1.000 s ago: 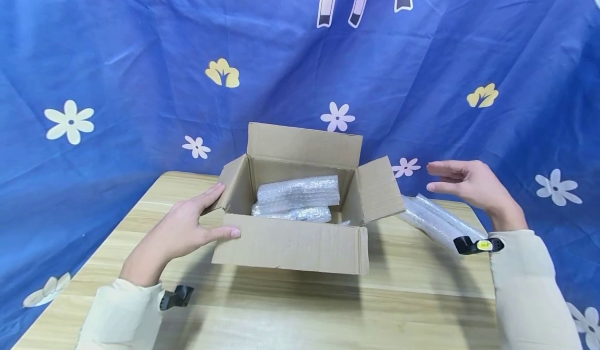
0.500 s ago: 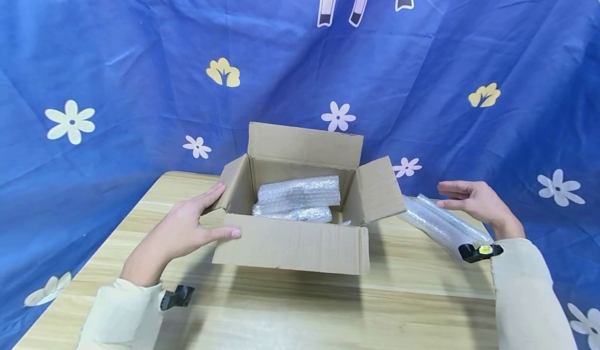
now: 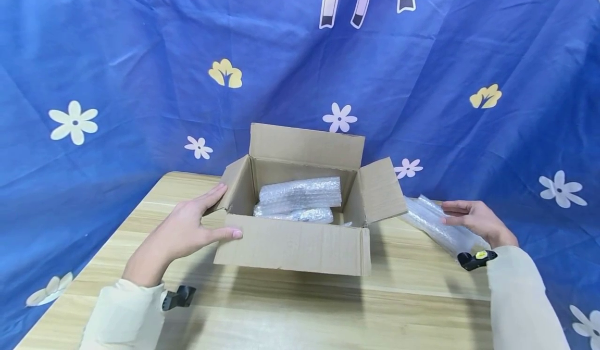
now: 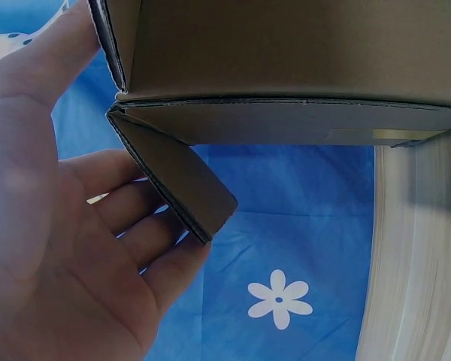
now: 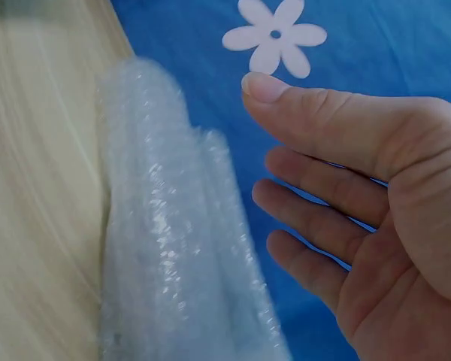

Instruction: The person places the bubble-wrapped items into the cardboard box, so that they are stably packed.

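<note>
Brown box (image 3: 292, 247) — silvery bubble wrap (image 3: 301, 191) — blue cloth (image 3: 281, 69) with white flowers (image 3: 62, 116), cream sleeves (image 3: 520, 292).

Screened workspace, room type indeterminate; patterned blue cloth (image 3: 286, 63) hangs at 12 o'clock; wood-grain table (image 3: 290, 308) lies at 6.

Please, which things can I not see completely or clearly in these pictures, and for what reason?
Head view: the bottom of the box, mostly hidden by the inner wrap and the front side.
Head view: part of the outer wrap, behind the right hand.
Right wrist view: that wrap's lower end, cut off by the bottom edge.
Left wrist view: some fingertips of the left hand, behind a flap.
</note>
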Tool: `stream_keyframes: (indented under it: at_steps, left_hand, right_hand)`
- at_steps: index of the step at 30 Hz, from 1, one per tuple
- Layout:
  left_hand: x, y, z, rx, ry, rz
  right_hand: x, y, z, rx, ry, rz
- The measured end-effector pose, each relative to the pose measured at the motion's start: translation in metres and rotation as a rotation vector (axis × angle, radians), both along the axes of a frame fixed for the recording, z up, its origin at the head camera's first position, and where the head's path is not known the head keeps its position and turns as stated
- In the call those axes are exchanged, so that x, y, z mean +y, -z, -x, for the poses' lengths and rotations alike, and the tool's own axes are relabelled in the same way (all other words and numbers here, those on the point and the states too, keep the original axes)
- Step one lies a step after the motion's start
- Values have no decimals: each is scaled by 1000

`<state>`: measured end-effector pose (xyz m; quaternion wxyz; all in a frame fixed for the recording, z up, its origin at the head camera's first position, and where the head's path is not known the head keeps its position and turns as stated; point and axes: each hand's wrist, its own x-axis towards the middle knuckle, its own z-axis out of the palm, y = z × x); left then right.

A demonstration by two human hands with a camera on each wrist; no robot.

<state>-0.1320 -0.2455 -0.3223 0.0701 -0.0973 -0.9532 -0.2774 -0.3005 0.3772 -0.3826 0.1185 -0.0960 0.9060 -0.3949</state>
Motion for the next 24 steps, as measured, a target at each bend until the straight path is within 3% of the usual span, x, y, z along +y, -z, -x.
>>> stream_keyframes:
  at_steps: [11,24]
  left_hand:
    - [1,-1,-1,-8,-6,11]
    - [0,1,1,-2,-9,8]
  right_hand:
    - [3,24,3,-30,37,-2]
    - [4,43,2,2,63,10]
